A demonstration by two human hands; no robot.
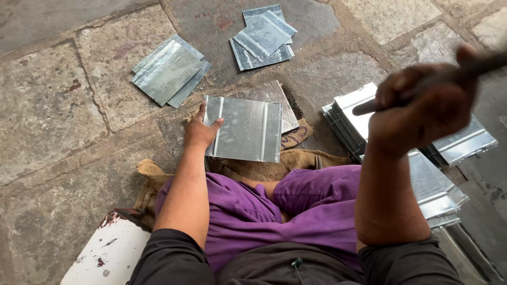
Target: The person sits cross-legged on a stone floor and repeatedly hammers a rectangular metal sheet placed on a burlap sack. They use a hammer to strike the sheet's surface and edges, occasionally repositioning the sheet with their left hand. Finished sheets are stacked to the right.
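Altogether, three groups of loose metal sheets show: two small heaps on the stone floor [47, 105] ahead, one heap [169, 70] to the left and another heap [262, 38] farther on, plus a tall stack [346, 124] at the right, too many to count. One ridged sheet [245, 129] lies flat on burlap sacking [296, 157] just beyond the purple-clad knees. The left hand [199, 131] is spread open, fingers and thumb pressing the sheet's left edge, while the right hand [422, 105] is raised and closed in a fist around one dark, blurred rod-like tool [449, 75].
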